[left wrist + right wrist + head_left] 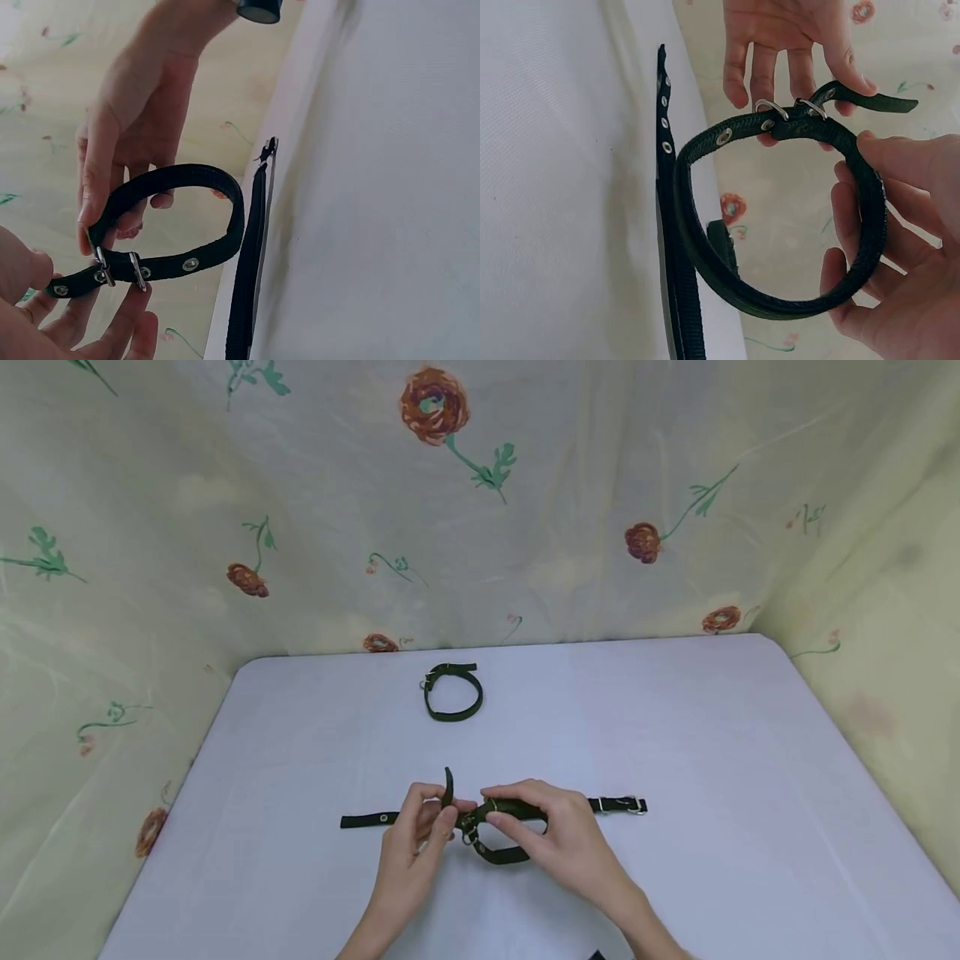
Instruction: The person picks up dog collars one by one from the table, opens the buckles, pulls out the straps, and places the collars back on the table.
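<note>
Both hands hold a dark green collar, buckled into a loop, above the table in the head view. My left hand (405,843) pinches the strap's free tail (892,103) between thumb and fingers, close to the metal buckle (810,109). My right hand (562,839) grips the band of the collar (504,857) between thumb and fingertips. Metal eyelets (191,264) run along the strap. Beneath the hands a second dark collar (365,820) lies stretched out straight, its middle hidden by the hands and its buckle end (637,806) at the right.
Farther back on the white table (675,718) lies another dark green collar (453,717), fastened in a round loop. Flower-patterned cloth (315,485) hangs behind the table and along its sides. A small dark object (597,955) shows at the bottom edge.
</note>
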Available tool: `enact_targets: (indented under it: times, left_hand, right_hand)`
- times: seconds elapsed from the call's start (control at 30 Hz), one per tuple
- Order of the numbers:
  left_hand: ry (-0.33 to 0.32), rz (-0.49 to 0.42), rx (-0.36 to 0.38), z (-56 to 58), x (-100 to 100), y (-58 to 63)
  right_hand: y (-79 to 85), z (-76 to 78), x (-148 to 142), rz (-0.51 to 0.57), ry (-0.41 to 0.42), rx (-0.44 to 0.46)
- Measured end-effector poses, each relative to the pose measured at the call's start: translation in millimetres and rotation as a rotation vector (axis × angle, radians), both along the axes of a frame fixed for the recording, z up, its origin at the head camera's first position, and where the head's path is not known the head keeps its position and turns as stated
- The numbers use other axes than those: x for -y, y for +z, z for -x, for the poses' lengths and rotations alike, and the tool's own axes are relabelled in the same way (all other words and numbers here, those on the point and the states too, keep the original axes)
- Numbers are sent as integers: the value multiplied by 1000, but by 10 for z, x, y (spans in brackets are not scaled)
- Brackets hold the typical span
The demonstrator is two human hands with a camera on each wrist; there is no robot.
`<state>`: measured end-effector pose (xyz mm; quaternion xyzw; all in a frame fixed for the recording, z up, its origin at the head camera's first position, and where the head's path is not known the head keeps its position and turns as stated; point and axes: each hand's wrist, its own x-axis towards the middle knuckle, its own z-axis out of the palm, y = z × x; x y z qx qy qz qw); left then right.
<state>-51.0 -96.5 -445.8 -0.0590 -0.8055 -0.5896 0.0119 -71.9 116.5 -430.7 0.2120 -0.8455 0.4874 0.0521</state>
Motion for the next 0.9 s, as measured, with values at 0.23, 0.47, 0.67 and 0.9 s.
enact_targets:
  times: [0.23,0.47,0.67,0.9]
  left_hand:
    - [16,-58,-15,-15,-28,19]
    - [24,-91,-8,-20,-31,39]
    - [14,-88,11,-34,-33,70]
    - [-2,-50,42,-42,-55,46]
  right_hand:
    - [52,-12,-2,36,-13,49]
    - [57,-9,-18,172,32,154]
    - [52,-6,-26,189,39,159]
    - [74,-19,-46,251,55,193]
